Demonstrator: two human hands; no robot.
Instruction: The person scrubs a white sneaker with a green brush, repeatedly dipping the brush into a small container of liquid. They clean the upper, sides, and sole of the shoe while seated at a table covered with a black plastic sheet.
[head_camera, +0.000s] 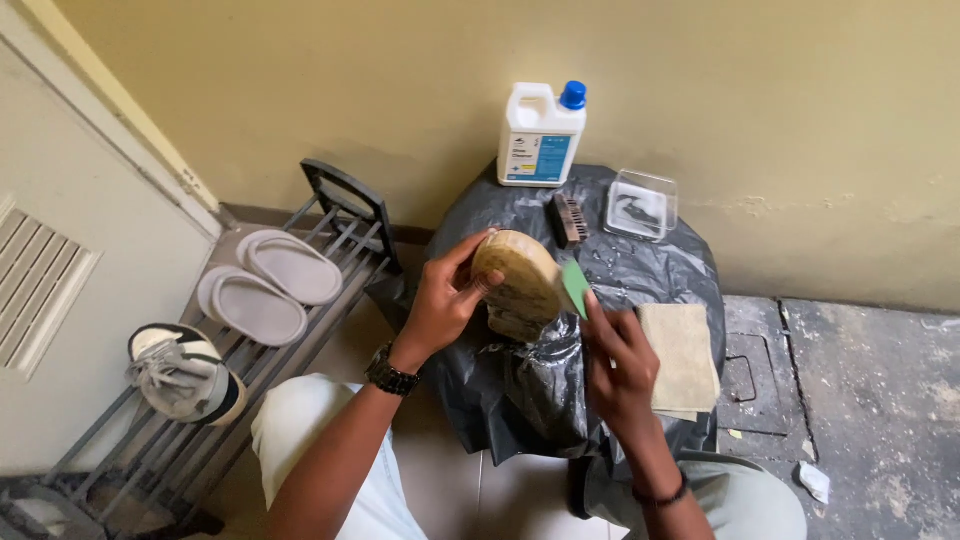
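On the left, a rack (300, 330) carries slippers (270, 285) and a sneaker (185, 375). At centre, the left hand (445, 300) fingers grip an upturned shoe (518, 285) over the bag-covered counter (650, 270); the right hand (620, 365) pinches a green scraper (575, 288). Farther back are a jug (540, 135), a brush (570, 218) and a tray (641, 205), its contents unclear.

Tan shoe (515, 285) held sole-up, green scraper (575, 288) against its edge (over black plastic).

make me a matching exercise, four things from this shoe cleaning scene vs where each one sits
Things:
1. white plastic jug with blue cap
2. pair of pale slippers
3. folded beige cloth
4. dirty tan shoe sole

Places:
a. on the metal rack
b. in the left hand
c. against the wall, back of the black plastic sheet
d. beside the right hand

Pairs: 1-c, 2-a, 3-d, 4-b
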